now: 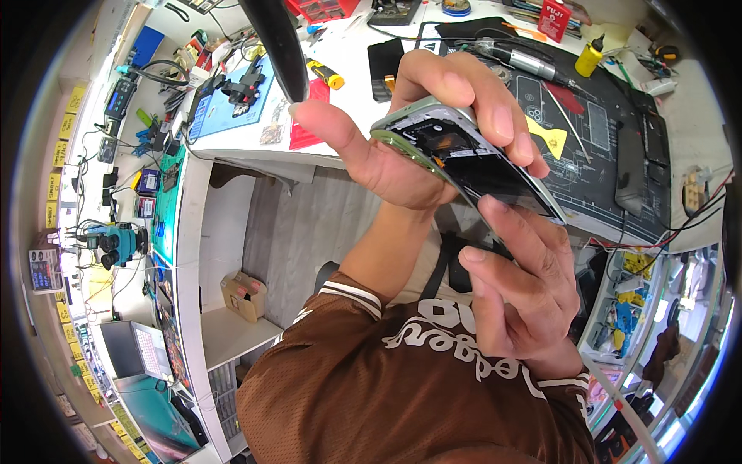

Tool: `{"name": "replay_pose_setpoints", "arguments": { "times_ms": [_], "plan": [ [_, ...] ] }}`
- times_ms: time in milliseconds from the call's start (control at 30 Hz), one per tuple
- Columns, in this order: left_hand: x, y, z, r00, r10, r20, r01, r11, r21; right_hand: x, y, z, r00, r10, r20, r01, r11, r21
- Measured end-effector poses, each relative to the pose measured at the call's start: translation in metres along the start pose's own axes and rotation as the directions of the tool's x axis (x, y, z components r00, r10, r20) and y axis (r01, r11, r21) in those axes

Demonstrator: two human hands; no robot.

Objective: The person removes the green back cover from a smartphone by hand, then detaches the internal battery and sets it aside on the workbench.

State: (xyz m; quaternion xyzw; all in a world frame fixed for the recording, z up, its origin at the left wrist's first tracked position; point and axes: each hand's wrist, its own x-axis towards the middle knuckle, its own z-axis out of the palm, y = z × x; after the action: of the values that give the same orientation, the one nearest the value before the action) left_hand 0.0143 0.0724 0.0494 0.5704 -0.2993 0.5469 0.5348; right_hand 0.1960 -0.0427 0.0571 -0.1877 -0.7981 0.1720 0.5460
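Observation:
A smartphone (516,184) with its dark inside exposed is tilted up in front of me. My left hand (379,151) grips it from above, with fingers curled over its upper edge and the thumb stretched out to the left. A thin back cover with a green camera surround (407,155) stands partly away from the phone's body along the lower side. At that side, the fingertips of my right hand (529,282) close around the edge of the cover; part of their contact is hidden behind the fingers.
A dark work mat (576,185) carries a rotary tool (525,60), a yellow card (547,138) and a yellow bottle (590,56). A yellow-black tool (325,74) lies near a red tray (308,127). A black arm (277,46) hangs close to my left thumb. The side bench holds a microscope (120,245).

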Motion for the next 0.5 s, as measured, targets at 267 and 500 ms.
{"name": "replay_pose_setpoints", "arguments": {
  "times_ms": [267,500],
  "plan": [
    [0.006,-0.008,0.017,0.989,0.134,-0.053,-0.131,0.990,0.059,-0.005,-0.004,-0.007,0.999,-0.012,0.037,0.011,1.000,0.013],
    [0.009,0.000,0.017,0.995,0.097,0.035,-0.098,0.995,0.019,-0.010,-0.003,-0.002,0.999,-0.054,-0.008,0.054,0.998,-0.018]
  ]
}}
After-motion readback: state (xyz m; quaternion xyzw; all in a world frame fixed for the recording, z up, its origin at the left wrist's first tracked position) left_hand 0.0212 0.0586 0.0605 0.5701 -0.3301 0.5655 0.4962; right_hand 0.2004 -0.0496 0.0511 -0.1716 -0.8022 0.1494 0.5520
